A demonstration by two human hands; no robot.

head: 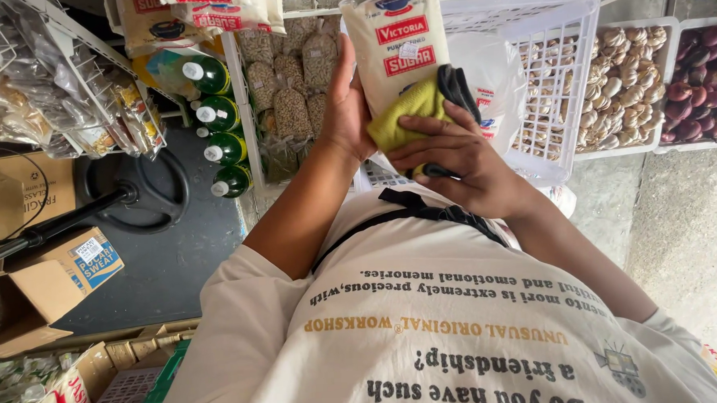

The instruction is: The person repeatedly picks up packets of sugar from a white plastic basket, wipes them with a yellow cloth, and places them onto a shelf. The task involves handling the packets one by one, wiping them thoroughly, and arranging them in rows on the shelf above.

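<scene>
My left hand (345, 105) grips a white packet with red label bands (396, 39) by its left edge and holds it upright in front of me. My right hand (457, 163) presses a yellow cloth with a dark edge (415, 106) against the packet's lower front. A dark tip of the cloth pokes out under the right hand's fingers. Behind the packet stands a white plastic crate (550, 64) holding a white bag (494, 75).
Green bottles (218, 115) lie stacked at left beside small bags of beans (290, 108). White trays of garlic (623, 73) and red onions (703, 73) sit at right. Cardboard boxes (56, 279) and a black fan stand (132, 191) are at lower left.
</scene>
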